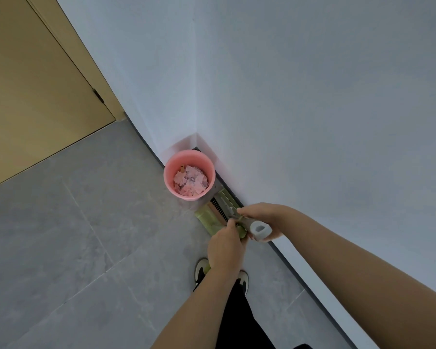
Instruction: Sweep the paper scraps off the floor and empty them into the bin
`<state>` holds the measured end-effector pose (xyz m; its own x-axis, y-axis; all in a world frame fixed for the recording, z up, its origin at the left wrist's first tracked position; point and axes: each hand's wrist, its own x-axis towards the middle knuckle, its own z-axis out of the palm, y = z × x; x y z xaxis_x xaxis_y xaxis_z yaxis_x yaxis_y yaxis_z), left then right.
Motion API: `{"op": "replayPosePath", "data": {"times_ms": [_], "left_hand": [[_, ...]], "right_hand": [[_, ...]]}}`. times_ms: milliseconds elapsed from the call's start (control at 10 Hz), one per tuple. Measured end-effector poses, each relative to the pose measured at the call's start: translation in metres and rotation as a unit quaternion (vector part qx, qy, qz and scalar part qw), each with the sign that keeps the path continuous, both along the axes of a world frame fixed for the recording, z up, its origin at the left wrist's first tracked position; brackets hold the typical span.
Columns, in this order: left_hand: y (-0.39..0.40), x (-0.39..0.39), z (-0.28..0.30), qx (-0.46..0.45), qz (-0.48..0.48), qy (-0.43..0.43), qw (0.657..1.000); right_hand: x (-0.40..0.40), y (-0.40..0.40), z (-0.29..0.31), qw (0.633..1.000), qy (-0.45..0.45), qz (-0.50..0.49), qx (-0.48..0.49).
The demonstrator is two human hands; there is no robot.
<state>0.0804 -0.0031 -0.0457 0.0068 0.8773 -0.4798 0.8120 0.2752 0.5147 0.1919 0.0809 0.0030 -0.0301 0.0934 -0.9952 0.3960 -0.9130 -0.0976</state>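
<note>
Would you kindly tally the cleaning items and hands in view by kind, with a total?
Pink bin holding paper scraps: 1
Green dustpan: 1
Broom handle: 1
Hands, left hand and right hand, gripping the handles: 2
Total: 5

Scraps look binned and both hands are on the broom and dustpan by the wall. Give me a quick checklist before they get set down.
1. Paper scraps inside the pink bin: ok.
2. Grey floor in view free of scraps: ok.
3. Dustpan emptied: cannot tell, its inside is hidden.
4. Left hand holds the green handle: ok.
5. Right hand grips the grey handle: ok.
6. Bin upright in the corner: ok.
</note>
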Motion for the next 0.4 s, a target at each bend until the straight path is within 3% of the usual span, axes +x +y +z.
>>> {"op": "replayPosePath", "data": {"times_ms": [200, 400], "left_hand": [[0.002, -0.016, -0.003, -0.036, 0.016, -0.066, 0.997], [-0.001, -0.042, -0.002, -0.098, -0.047, -0.108, 0.988]], "right_hand": [[-0.001, -0.007, -0.002, 0.999, 0.035, -0.042, 0.000], [-0.003, -0.009, 0.012, 0.998, 0.020, -0.037, 0.048]]}}
